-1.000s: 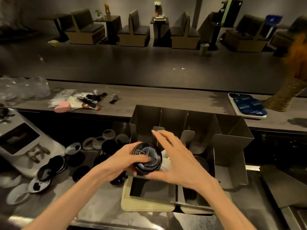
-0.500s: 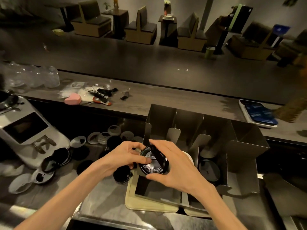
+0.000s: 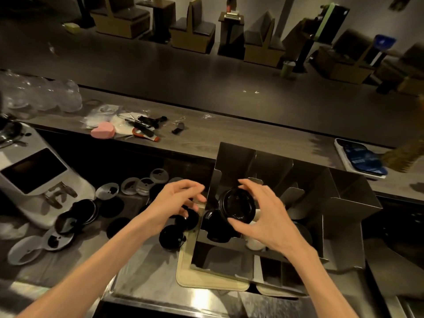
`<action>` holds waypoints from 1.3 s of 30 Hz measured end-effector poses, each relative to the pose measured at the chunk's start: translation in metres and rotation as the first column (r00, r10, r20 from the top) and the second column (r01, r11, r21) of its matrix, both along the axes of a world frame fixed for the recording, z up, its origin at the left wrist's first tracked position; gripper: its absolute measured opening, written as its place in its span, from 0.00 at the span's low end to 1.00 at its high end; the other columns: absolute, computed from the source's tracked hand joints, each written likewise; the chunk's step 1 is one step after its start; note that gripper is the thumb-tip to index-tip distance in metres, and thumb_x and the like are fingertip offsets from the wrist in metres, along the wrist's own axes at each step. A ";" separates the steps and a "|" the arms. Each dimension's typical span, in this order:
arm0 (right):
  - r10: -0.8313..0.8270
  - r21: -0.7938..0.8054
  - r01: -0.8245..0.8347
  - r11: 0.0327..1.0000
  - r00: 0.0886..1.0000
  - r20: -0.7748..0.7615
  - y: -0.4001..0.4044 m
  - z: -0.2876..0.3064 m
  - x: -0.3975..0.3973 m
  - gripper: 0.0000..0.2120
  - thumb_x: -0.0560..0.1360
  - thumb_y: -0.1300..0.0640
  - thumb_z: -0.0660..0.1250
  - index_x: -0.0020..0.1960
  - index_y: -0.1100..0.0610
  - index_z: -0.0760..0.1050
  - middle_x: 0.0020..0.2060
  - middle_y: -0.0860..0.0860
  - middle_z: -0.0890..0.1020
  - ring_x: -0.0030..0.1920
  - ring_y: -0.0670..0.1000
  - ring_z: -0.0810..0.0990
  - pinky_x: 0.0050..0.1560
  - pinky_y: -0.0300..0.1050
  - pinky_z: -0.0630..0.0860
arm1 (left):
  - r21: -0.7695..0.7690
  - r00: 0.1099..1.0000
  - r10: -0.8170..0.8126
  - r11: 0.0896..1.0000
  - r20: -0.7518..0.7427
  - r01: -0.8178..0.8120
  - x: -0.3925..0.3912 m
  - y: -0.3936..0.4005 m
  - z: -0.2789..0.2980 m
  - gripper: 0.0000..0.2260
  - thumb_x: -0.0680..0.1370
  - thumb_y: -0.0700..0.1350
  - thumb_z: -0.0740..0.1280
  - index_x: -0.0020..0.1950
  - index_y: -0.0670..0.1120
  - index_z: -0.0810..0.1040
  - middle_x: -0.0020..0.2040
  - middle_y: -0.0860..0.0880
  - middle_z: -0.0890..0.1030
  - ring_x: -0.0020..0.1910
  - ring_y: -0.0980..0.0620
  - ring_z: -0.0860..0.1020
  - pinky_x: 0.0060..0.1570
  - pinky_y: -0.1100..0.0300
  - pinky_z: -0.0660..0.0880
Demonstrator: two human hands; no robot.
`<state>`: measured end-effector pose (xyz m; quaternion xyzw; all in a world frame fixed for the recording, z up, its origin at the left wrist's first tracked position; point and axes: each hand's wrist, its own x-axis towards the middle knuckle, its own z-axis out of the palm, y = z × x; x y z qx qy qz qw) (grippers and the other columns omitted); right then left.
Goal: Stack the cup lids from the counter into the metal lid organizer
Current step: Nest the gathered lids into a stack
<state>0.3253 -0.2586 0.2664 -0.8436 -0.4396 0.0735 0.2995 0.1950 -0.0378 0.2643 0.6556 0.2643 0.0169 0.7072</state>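
Observation:
A stack of black cup lids [image 3: 236, 206] is gripped by my right hand [image 3: 261, 214] and hangs over the left compartment of the metal lid organizer [image 3: 353, 203]. More black lids [image 3: 215, 228] lie in that compartment below it. White lids [image 3: 253, 244] show in the compartment to the right, partly hidden by my right hand. My left hand [image 3: 176, 200] hovers open just left of the organizer, above loose black lids [image 3: 171, 237] on the steel counter. Further black lids [image 3: 83, 211] and white lids [image 3: 143, 185] lie scattered to the left.
A white machine with a dark screen [image 3: 32, 171] stands at the left. The raised wooden ledge [image 3: 229, 138] behind carries a pink heart-shaped box [image 3: 102, 130], small tools, clear plastic cups [image 3: 41, 95] and a tray of blue packets [image 3: 360, 158]. A beige mat [image 3: 206, 281] lies under the organizer.
My left hand has let go of the black lid stack and drawn back to the left. My right hand alone now holds the stack, shifted right over the organizer's left compartment.

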 end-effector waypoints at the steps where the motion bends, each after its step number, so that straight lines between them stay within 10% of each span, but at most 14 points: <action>1: -0.009 -0.035 0.009 0.999 1.000 0.004 0.000 -0.001 0.002 0.43 0.68 0.40 0.77 0.78 0.44 0.62 0.66 0.38 0.73 0.69 0.39 0.69 0.69 0.40 0.68 | -0.013 0.999 0.033 0.999 0.000 -0.033 -0.001 0.004 -0.001 0.10 0.80 0.51 0.69 0.59 0.49 0.82 0.50 0.45 0.87 0.42 0.51 0.82 0.36 0.62 0.75; 17: 0.242 -0.545 -0.097 0.833 0.949 0.201 0.051 -0.039 -0.007 0.41 0.75 0.40 0.71 0.80 0.52 0.57 0.68 0.50 0.78 0.69 0.54 0.74 0.74 0.48 0.60 | -0.032 0.997 0.040 0.999 -0.072 -0.043 -0.020 0.016 -0.014 0.08 0.82 0.44 0.67 0.59 0.45 0.82 0.50 0.44 0.87 0.42 0.51 0.82 0.36 0.63 0.75; 39: 0.438 -0.631 -0.175 0.755 0.851 0.289 0.063 -0.055 -0.011 0.31 0.79 0.47 0.70 0.78 0.57 0.66 0.74 0.53 0.73 0.68 0.56 0.75 0.65 0.54 0.73 | -0.005 0.988 0.008 1.000 -0.153 -0.009 -0.014 0.004 -0.039 0.07 0.81 0.43 0.68 0.58 0.47 0.82 0.48 0.46 0.87 0.44 0.50 0.84 0.41 0.59 0.76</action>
